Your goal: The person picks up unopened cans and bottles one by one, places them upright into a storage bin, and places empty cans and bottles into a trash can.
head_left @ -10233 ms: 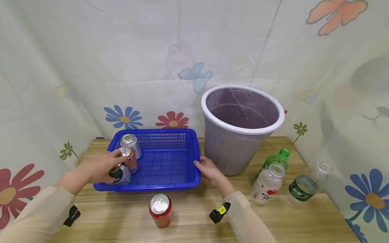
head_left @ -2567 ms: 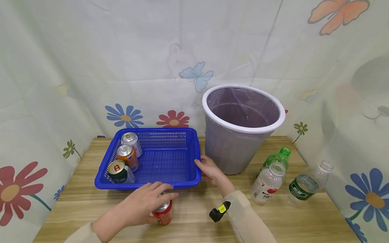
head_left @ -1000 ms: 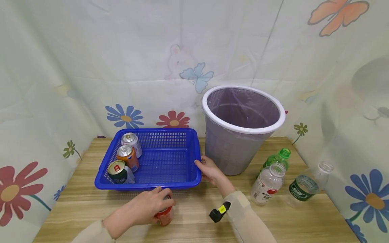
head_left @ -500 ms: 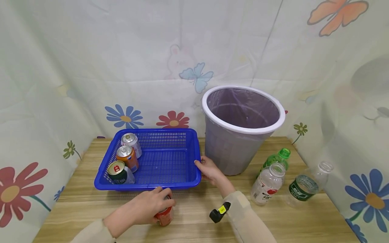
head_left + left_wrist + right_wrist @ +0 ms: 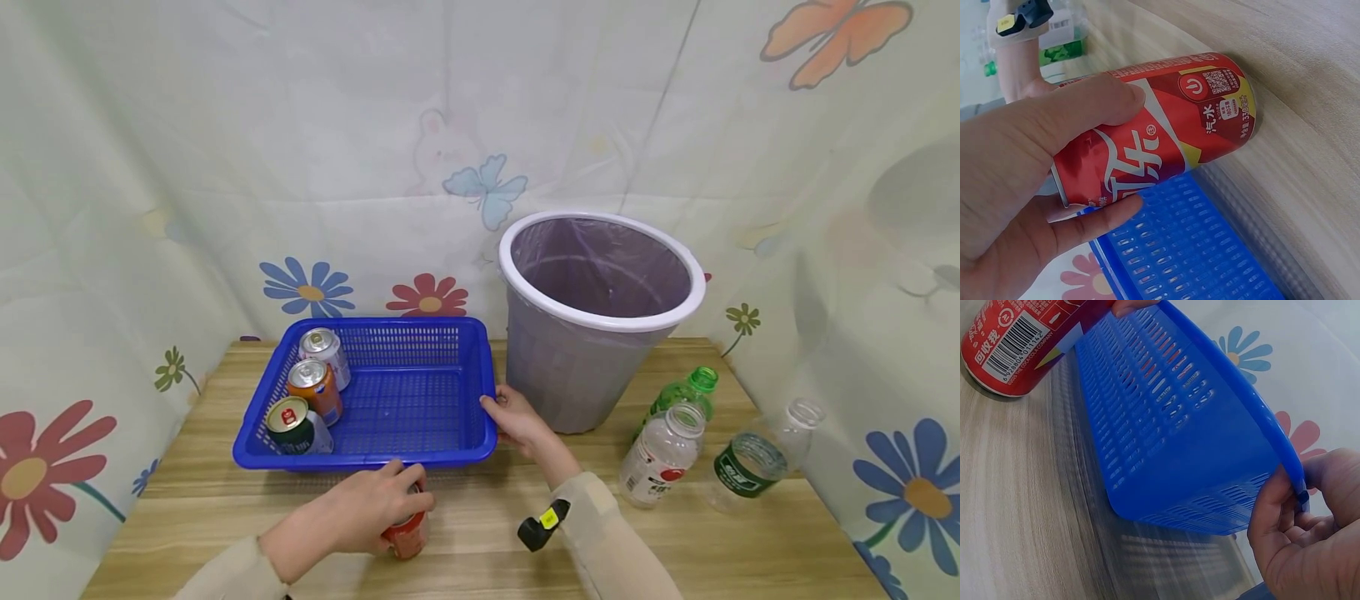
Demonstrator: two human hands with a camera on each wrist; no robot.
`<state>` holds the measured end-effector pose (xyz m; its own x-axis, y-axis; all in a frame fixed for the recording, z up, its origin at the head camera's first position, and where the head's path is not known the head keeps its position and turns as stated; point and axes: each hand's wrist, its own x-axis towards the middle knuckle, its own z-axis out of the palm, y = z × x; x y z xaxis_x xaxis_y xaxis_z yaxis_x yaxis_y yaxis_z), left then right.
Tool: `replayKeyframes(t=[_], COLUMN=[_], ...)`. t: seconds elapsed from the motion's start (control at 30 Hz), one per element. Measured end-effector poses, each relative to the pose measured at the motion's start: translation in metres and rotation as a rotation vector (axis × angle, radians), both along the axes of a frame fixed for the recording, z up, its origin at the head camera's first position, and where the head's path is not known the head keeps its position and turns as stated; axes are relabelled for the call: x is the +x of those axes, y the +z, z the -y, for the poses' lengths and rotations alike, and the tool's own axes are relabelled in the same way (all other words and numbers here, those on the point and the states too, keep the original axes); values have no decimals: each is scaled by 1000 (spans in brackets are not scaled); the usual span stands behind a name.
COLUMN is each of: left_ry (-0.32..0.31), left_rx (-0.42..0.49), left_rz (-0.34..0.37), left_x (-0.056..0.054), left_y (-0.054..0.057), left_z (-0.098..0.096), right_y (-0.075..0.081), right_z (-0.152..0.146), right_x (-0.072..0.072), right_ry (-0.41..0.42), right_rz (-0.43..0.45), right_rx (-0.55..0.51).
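Note:
In front of the basket, my left hand (image 5: pixel 375 508) grips a red soda can (image 5: pixel 409 536) from above. The left wrist view shows the thumb on one side of the can (image 5: pixel 1172 125) and fingers on the other; its base appears to rest on the table. My right hand (image 5: pixel 517 418) pinches the right rim of the blue plastic basket (image 5: pixel 375 460), thumb on top and fingers curled under, clear in the right wrist view (image 5: pixel 1310 525). Along the basket's left side stand a white can (image 5: pixel 326 357), an orange can (image 5: pixel 316 388) and a dark green can (image 5: pixel 298 427).
A grey bin (image 5: pixel 573 367) with a white rim and a purple liner stands right of the basket. Further right on the wooden table (image 5: pixel 525 542) are a green bottle (image 5: pixel 686 390), a clear bottle with a red-marked label (image 5: pixel 660 458) and a clear bottle with a green label (image 5: pixel 752 463).
My left hand has let go of the dark green can in the basket, moved right and toward me, and taken hold of the red can. In the last second, nothing visibly moves.

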<state>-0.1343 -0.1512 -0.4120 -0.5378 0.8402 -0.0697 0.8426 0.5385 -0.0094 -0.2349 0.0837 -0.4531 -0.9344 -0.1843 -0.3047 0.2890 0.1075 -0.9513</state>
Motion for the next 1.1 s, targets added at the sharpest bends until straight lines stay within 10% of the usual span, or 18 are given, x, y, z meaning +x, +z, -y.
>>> replayKeyframes(t=[1.1], left_ry=[-93], left_rx=[-104], left_rz=[-69], left_x=[5], left_y=[26], left_z=[-1], right_y=[-7], right_z=[-1], right_x=[-1], right_ry=[30], right_rz=[-45], right_rx=[-59])
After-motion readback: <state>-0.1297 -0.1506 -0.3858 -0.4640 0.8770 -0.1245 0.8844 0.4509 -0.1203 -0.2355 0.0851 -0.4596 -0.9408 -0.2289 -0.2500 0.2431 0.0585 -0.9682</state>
